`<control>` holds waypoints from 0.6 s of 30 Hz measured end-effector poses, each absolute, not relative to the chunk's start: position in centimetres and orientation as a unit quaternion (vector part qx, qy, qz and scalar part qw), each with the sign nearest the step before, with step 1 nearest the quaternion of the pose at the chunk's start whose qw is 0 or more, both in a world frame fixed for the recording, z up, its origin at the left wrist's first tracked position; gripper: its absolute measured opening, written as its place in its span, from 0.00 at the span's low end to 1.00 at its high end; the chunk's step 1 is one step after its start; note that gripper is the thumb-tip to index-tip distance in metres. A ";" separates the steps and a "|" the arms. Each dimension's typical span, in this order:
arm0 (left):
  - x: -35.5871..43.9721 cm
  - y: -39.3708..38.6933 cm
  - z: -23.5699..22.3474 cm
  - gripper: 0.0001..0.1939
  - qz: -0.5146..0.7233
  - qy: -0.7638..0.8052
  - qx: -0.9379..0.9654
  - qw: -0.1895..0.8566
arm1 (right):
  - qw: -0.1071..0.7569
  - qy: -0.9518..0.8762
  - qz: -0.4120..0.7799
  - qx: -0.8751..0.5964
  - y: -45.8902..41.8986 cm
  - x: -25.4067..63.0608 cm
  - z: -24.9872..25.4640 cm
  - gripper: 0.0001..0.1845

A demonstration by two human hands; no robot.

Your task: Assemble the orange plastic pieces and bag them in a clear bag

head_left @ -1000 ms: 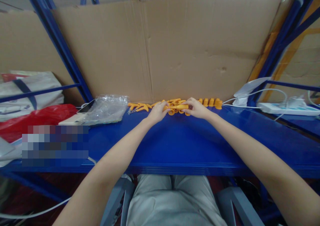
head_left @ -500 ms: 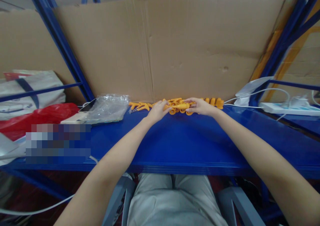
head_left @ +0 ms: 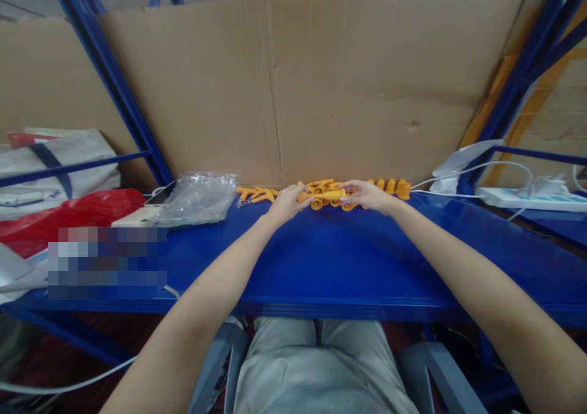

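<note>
At centre, grips [head_left: 287,204] [head_left: 369,195] narrow, holding yellow pieces [head_left: 334,195]

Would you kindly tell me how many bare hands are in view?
2: the bare left hand and the bare right hand, at either side of a yellow tubular plastic piece near the back of the flat blue metal shelf. None appears hidden.
</note>
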State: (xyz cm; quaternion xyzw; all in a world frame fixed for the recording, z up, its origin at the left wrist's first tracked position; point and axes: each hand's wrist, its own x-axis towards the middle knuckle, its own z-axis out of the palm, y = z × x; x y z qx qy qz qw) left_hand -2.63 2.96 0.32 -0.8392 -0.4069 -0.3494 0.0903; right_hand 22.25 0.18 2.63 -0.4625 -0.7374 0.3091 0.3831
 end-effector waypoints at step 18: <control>-2.9 3.7 0.1 0.08 -0.401 -0.381 -0.830 0.068 | 0.420 -0.647 0.428 -0.471 -0.5 20.8 2.7 0.07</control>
